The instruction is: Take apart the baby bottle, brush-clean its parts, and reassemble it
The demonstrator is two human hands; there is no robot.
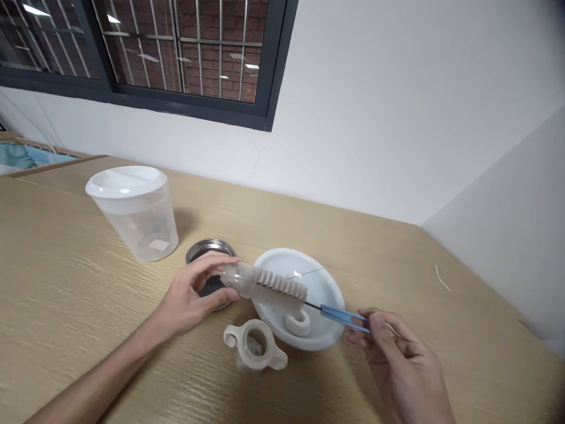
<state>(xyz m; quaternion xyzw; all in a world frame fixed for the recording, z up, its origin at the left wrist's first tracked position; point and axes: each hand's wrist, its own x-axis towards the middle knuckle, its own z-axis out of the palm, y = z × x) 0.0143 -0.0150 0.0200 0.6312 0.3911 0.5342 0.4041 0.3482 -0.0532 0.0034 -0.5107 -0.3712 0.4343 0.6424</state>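
My left hand (194,294) is closed around a small clear bottle (241,279) held on its side. Between finger and thumb, my right hand (397,356) grips the blue handle of a bottle brush (282,285). White bristles meet the bottle's mouth; whether the tip is inside I cannot tell. Under the brush sits a white bowl (333,294) with a white ring (298,323) in it. In front of the bowl stands a whitish two-handled cup (256,347), open at the top. A round metal tin or lid (212,242) lies partly hidden behind my left hand.
A translucent plastic pitcher (136,215) with a white lid stands at the back left of the wooden table (66,282). A thin pale strip (441,277) lies on the right side. White walls and a barred window (185,47) are behind.
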